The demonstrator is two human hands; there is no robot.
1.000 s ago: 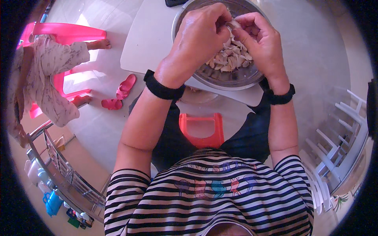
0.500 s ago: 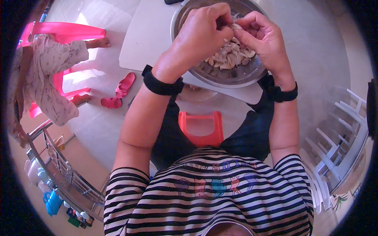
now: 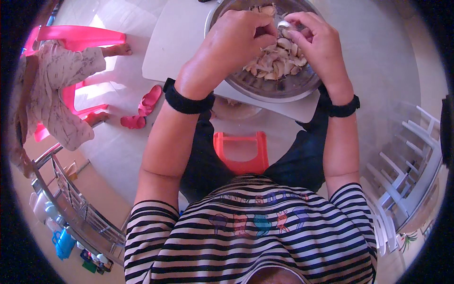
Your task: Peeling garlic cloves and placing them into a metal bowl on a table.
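Observation:
A wide metal bowl (image 3: pixel 248 85) holds a heap of garlic cloves (image 3: pixel 274 66) with papery skins among them. Over its right half, my right hand (image 3: pixel 324 49) pinches a pale garlic clove (image 3: pixel 283 23) between thumb and fingers. My left hand (image 3: pixel 239 40) hovers over the left side of the bowl, thumb and fingertips pressed together; what lies between them, if anything, is hidden. Beyond its knuckles, more garlic (image 3: pixel 268 9) shows near the far rim. Both wrists wear black bands.
The bowl stands on a white table (image 3: pixel 172 47). Under the table edge sits a shallow round container (image 3: pixel 236 110), with a red stool (image 3: pixel 241 163) between my legs. At left, a person sits on a pink chair (image 3: pixel 82 38) near pink sandals (image 3: pixel 150 100). A white rack (image 3: pixel 406 165) stands at right.
My hands have moved apart from where they met over the bowl. The right hand now shows a pale clove, and the left has drawn back slightly to the left, uncovering more garlic.

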